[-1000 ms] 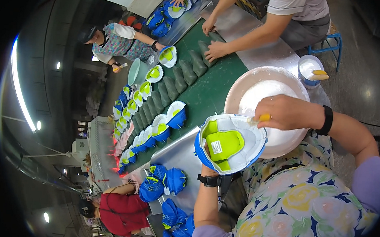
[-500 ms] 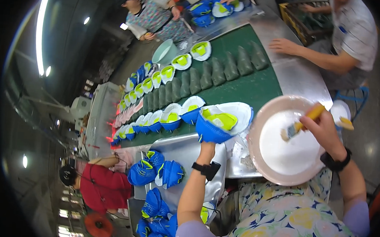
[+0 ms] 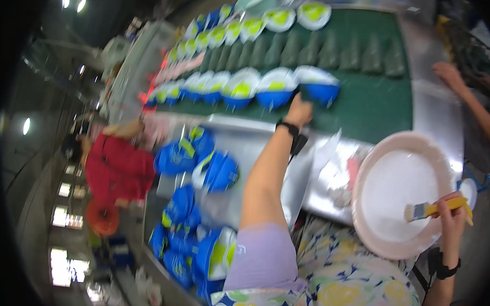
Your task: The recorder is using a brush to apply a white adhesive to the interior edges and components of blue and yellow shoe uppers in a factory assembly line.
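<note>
At the near edge of the green belt (image 3: 364,104), my left hand (image 3: 300,111) closes at the edge of a blue shoe upper (image 3: 321,91) with a white rim. Some blur there partly hides its fingers. This upper rests at the right end of a row of similar blue uppers with yellow-green insides, beside another upper (image 3: 276,88). My right hand (image 3: 450,211) grips the yellow handle of a paintbrush (image 3: 419,212). Its bristles hang over the white liquid (image 3: 398,189) in a wide pale-pink basin (image 3: 363,214).
Dark sole-shaped pieces (image 3: 292,47) line the belt's middle, with more uppers (image 3: 313,15) along the far side. Blue uppers are piled on a metal tray (image 3: 251,148) at my left. A person in red (image 3: 119,166) works at left; another person's hand (image 3: 451,78) rests at right.
My left hand has moved forward, bringing the shoe upper down to the belt row's end. My right hand with the paintbrush has shifted toward the basin's right side. The view has turned.
</note>
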The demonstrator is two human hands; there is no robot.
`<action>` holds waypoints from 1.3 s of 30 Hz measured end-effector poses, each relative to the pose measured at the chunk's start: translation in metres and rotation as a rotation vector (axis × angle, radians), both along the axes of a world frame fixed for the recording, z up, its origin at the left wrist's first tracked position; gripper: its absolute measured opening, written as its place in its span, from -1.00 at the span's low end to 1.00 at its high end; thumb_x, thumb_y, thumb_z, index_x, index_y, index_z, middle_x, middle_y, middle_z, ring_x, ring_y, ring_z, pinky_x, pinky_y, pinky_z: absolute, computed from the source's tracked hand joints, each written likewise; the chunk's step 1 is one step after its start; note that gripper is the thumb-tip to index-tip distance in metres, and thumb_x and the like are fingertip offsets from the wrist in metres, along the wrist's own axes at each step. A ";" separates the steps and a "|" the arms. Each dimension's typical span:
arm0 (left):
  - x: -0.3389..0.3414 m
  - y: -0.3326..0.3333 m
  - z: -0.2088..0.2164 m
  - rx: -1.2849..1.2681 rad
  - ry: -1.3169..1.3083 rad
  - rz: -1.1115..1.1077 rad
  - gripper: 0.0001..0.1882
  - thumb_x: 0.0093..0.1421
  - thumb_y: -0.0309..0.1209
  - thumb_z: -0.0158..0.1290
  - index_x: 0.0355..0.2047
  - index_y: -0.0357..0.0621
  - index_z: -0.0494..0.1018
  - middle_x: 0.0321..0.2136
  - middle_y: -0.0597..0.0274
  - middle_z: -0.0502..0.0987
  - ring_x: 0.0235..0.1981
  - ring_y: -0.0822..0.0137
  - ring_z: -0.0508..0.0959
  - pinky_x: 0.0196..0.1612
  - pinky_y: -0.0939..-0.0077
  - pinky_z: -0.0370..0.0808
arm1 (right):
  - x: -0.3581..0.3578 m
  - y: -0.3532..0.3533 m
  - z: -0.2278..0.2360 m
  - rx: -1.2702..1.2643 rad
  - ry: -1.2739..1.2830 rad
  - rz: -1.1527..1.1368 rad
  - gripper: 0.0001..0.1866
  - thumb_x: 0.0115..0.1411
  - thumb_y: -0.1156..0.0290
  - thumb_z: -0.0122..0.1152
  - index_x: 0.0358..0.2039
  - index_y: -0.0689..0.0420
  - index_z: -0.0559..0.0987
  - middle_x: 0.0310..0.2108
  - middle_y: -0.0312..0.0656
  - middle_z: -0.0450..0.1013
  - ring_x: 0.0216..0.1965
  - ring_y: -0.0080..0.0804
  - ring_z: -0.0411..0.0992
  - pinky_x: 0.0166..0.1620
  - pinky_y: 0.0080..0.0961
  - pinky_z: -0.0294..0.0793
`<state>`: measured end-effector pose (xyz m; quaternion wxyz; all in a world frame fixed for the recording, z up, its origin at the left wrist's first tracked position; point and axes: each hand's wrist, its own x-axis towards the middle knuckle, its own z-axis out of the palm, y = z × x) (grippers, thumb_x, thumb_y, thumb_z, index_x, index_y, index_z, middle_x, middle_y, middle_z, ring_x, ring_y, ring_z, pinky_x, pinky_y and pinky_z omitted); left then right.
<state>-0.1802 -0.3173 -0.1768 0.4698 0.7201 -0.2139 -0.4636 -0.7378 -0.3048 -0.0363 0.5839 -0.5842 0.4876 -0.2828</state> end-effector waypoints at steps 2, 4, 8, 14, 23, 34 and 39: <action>-0.042 0.016 0.082 -0.078 0.065 0.004 -0.26 0.28 -0.42 0.09 0.35 -0.30 -0.03 -0.01 -0.16 0.44 -0.08 -0.05 0.60 -0.05 0.06 0.59 | -0.013 -0.010 -0.001 -0.115 0.013 0.057 -0.90 0.33 0.44 0.11 -0.27 0.19 0.45 -0.33 -0.25 0.43 -0.40 -0.59 0.41 -0.30 -0.65 0.45; -0.053 0.089 0.175 -0.264 0.137 0.005 -0.31 0.28 -0.44 0.10 0.32 -0.33 0.05 0.03 -0.11 0.45 -0.05 -0.05 0.59 0.02 0.09 0.57 | -0.019 -0.017 -0.006 -0.151 -0.007 0.147 -0.87 0.37 0.38 0.10 -0.25 0.17 0.45 -0.32 -0.27 0.42 -0.38 -0.60 0.39 -0.27 -0.65 0.41; -0.100 0.224 0.317 -0.272 -0.131 -0.003 -0.41 0.39 -0.33 -0.06 0.34 -0.27 0.07 0.09 -0.15 0.45 -0.01 0.08 0.59 -0.02 0.22 0.61 | -0.014 -0.033 -0.017 -0.150 -0.009 0.268 -0.80 0.39 0.27 0.09 -0.25 0.15 0.44 -0.31 -0.29 0.39 -0.35 -0.61 0.36 -0.23 -0.66 0.36; -0.102 0.459 0.266 0.712 -0.502 0.250 0.00 0.08 -0.08 0.33 0.39 -0.16 0.04 0.16 -0.20 0.39 0.10 0.05 0.51 0.03 0.19 0.54 | 0.026 -0.028 -0.036 -0.189 -0.052 0.378 -0.80 0.38 0.27 0.11 -0.25 0.15 0.45 -0.32 -0.30 0.39 -0.36 -0.61 0.38 -0.24 -0.67 0.36; -0.027 0.282 -0.023 0.011 -1.161 -0.317 0.02 0.03 -0.03 0.33 0.32 -0.32 0.08 0.20 -0.16 0.34 0.20 -0.04 0.38 0.27 0.15 0.30 | 0.040 -0.005 -0.024 0.011 -0.312 0.337 -0.73 0.23 0.31 0.30 -0.22 0.28 0.63 -0.37 -0.21 0.60 -0.33 -0.57 0.52 -0.27 -0.54 0.53; -0.101 0.084 -0.008 -0.280 -1.147 -1.016 0.01 0.02 0.04 0.29 0.31 -0.29 0.12 0.16 -0.26 0.36 0.18 -0.16 0.38 0.24 0.07 0.31 | 0.024 0.034 -0.020 -0.311 -0.333 0.164 -0.64 0.18 0.18 0.34 -0.39 0.22 0.45 -0.58 -0.21 0.44 -0.54 -0.49 0.38 -0.46 -0.49 0.34; -0.065 0.133 0.008 -0.146 -1.232 -0.983 0.01 0.01 0.08 0.27 0.31 -0.27 0.14 0.14 -0.30 0.38 0.16 -0.21 0.38 0.22 0.04 0.31 | 0.027 0.044 -0.021 -0.295 -0.227 0.186 -0.61 0.19 0.13 0.31 -0.40 0.22 0.44 -0.58 -0.21 0.42 -0.53 -0.46 0.38 -0.46 -0.45 0.30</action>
